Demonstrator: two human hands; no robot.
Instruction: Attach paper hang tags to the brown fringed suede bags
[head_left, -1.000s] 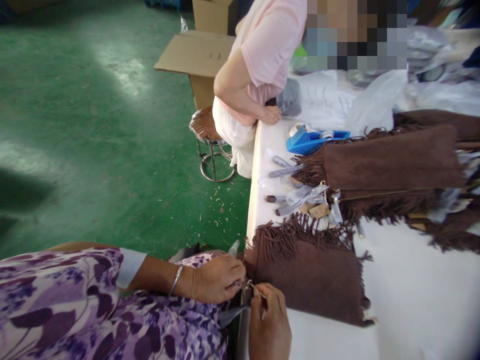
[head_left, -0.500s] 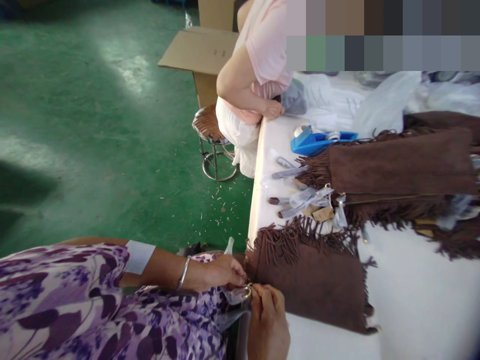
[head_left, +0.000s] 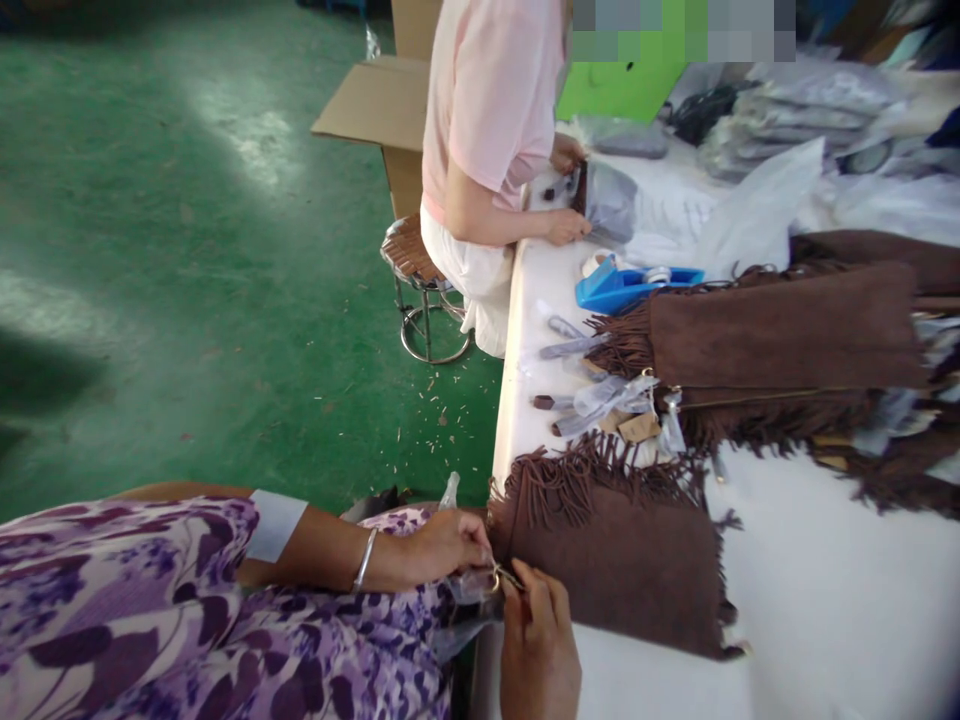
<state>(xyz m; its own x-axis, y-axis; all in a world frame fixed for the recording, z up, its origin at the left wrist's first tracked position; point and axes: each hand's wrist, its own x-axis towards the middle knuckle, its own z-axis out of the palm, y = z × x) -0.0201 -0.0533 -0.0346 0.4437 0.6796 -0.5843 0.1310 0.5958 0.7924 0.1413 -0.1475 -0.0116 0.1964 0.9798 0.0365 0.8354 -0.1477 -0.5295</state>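
Observation:
A brown suede fringed bag (head_left: 622, 550) lies on the white table (head_left: 840, 600), its near corner hanging over the table's edge at my lap. My left hand (head_left: 446, 548) pinches that corner, where a small metal ring (head_left: 496, 578) and a bit of clear plastic wrap sit. My right hand (head_left: 536, 640) comes up from below with its fingers pinched on the same ring, touching my left fingertips. A silver bangle is on my left wrist.
More brown fringed bags (head_left: 780, 340) are piled at the right. A blue tape dispenser (head_left: 622, 283), small tags and plastic sleeves (head_left: 607, 395) lie between. A person in pink (head_left: 487, 120) sits on a stool (head_left: 420, 290) at the table's far end, handling a grey bag. Cardboard boxes (head_left: 382, 100) stand on the green floor.
My hands stay pinched at the bag's corner, shifting only slightly. The person in pink has straightened up and now holds a grey bag with both hands.

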